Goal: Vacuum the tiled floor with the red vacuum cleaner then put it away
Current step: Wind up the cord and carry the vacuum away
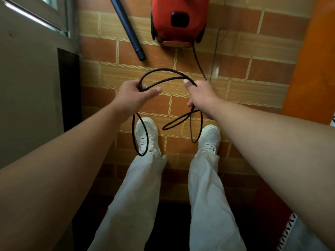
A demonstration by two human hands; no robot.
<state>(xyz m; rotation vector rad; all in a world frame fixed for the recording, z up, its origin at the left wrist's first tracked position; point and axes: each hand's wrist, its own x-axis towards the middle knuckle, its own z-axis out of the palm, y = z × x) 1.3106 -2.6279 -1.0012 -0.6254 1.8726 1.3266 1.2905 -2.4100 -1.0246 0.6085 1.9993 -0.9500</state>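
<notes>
The left hand (135, 93) and the right hand (201, 95) each have fingers (156, 90) curled round the cord (163, 69), which runs to the vacuum (179, 20) on the floor (253, 69) ahead. Slack loops dangle over the shoes (146, 134) and could tangle or trip a foot

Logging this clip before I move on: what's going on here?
A person stands on the tiled floor, holding loops of a black power cord in both hands: the left hand grips one bunch, the right hand another. The cord runs from the right hand to the red vacuum cleaner on the floor ahead. A dark tube lies beside it. It looks like the cord is being coiled.
</notes>
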